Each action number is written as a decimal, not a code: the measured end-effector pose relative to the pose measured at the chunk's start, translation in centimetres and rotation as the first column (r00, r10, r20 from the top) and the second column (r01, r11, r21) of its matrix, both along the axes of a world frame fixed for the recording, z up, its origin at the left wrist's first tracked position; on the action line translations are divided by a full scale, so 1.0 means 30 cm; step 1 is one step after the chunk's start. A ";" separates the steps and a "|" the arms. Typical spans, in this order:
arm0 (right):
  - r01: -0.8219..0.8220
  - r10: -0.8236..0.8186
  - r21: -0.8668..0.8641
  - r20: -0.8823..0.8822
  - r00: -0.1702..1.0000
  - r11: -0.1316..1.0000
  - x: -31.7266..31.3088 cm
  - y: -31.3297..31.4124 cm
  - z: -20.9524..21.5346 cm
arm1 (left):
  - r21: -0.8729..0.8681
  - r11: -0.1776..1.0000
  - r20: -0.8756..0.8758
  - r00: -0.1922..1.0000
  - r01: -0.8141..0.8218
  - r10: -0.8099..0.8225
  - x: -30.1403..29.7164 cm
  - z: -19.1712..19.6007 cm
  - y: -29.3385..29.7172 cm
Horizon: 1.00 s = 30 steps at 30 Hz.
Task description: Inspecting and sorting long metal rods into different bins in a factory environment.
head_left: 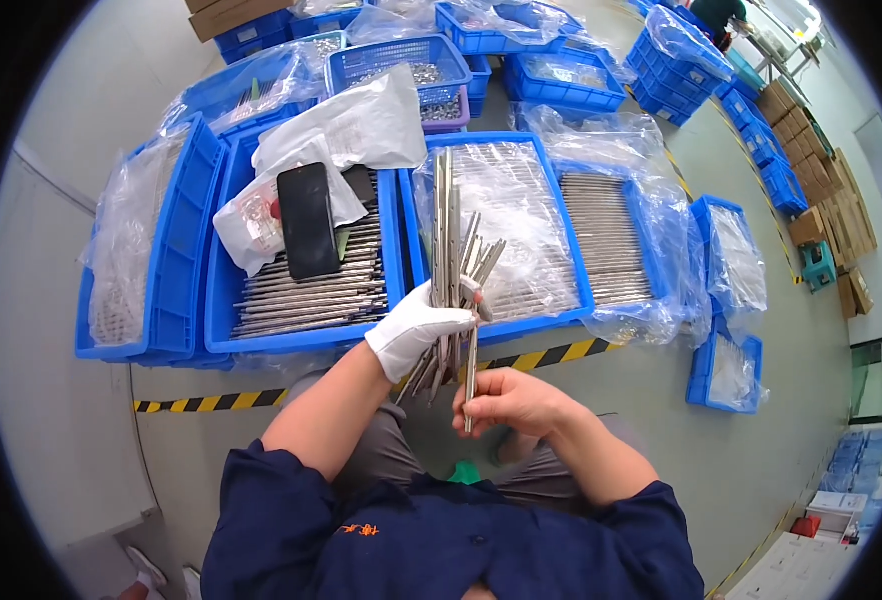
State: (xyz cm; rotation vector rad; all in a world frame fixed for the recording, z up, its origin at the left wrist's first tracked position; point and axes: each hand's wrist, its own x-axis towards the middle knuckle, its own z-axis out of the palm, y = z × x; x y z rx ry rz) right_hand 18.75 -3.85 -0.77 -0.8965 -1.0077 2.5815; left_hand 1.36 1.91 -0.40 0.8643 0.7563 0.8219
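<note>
The left hand (411, 330), in a white glove, has its fingers curled around a bunch of shiny metal rods (447, 230), on the near side of the blue boxes (306, 344). The right hand (509, 400) is bare, its thumb and fingers pinching one thin rod (472, 360) near its near end. A black phone (309, 225) lies to the left.

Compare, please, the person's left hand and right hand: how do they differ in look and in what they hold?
The left hand wears a white glove, while the right hand is bare. The left hand grips a whole bundle of metal rods; the right hand pinches a single rod near its lower end. The left hand is farther from the body, the right hand nearer. Both hold slim, silver-coloured metal pieces.
</note>
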 end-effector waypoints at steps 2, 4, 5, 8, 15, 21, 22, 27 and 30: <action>-0.102 0.102 0.008 0.013 0.995 0.995 -0.010 -0.022 0.003 | -0.008 0.999 0.040 0.998 -0.045 0.045 -0.008 -0.013 0.007; -0.291 0.292 0.059 -0.016 0.956 0.955 -0.019 -0.044 -0.022 | 0.017 0.997 0.088 0.993 -0.075 0.073 -0.016 -0.029 0.025; -0.411 0.414 0.109 -0.007 0.910 0.905 -0.021 -0.056 -0.025 | 0.004 0.996 0.111 0.989 -0.094 0.093 -0.016 -0.038 0.028; -0.459 0.487 0.330 0.000 0.874 0.825 -0.003 -0.028 0.066 | -0.005 0.995 0.118 0.988 -0.102 0.102 -0.024 -0.044 0.026; 0.685 -0.757 0.555 -0.143 0.637 0.471 0.150 0.147 0.056 | -0.071 0.960 -0.175 0.944 0.272 -0.280 0.017 -0.006 -0.032; 0.730 -0.712 0.419 -0.235 0.661 0.540 0.205 0.189 0.017 | -0.053 0.897 -0.306 0.848 0.439 -0.433 0.089 0.000 -0.072; 0.713 -0.683 0.361 -0.231 0.693 0.602 0.210 0.182 0.021 | -0.069 0.907 -0.301 0.858 0.416 -0.416 0.094 0.008 -0.076; 0.682 -0.659 0.294 -0.188 0.728 0.670 0.214 0.169 0.022 | -0.039 0.912 -0.320 0.859 0.409 -0.399 0.086 -0.015 -0.078; 0.823 -0.794 0.100 -0.220 0.567 0.559 0.152 0.136 0.012 | -0.035 0.928 -0.341 0.868 0.371 -0.360 0.090 -0.025 -0.084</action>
